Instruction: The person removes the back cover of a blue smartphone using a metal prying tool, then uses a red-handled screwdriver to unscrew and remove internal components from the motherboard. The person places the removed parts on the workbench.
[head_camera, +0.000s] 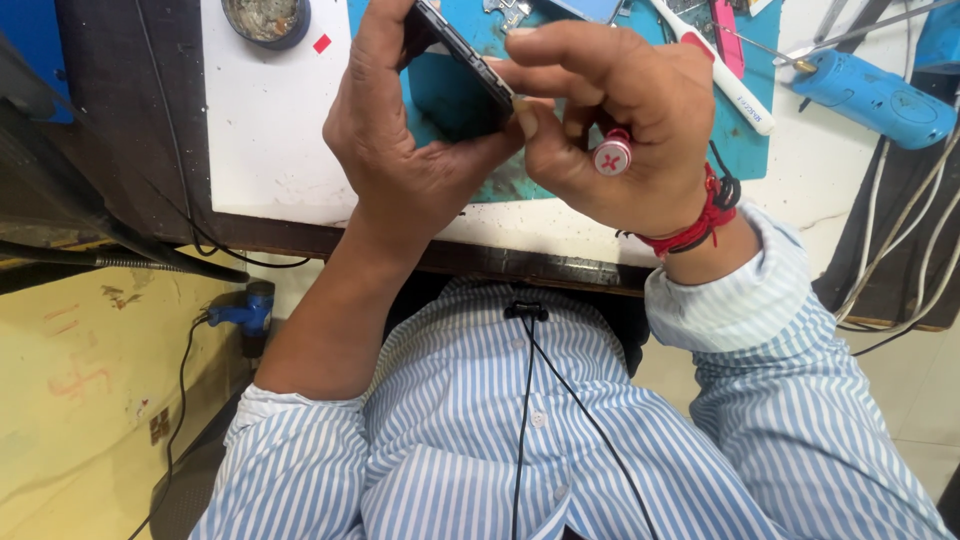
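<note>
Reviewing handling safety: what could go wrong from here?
1. The phone is held tilted in the air by the left hand; a slip could drop it onto the blue mat.
2. The right hand works a red-capped screwdriver at the phone's edge; it might skid and gouge it.

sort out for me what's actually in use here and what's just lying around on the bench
In use:
- dark phone, gripped in the left hand
- small screwdriver with a red-and-white cap, held in the right hand at the phone's edge
- teal work mat under the hands

Lying about:
- blue power tool
- white pen-like tool
- round tin
- pink-handled tool
</note>
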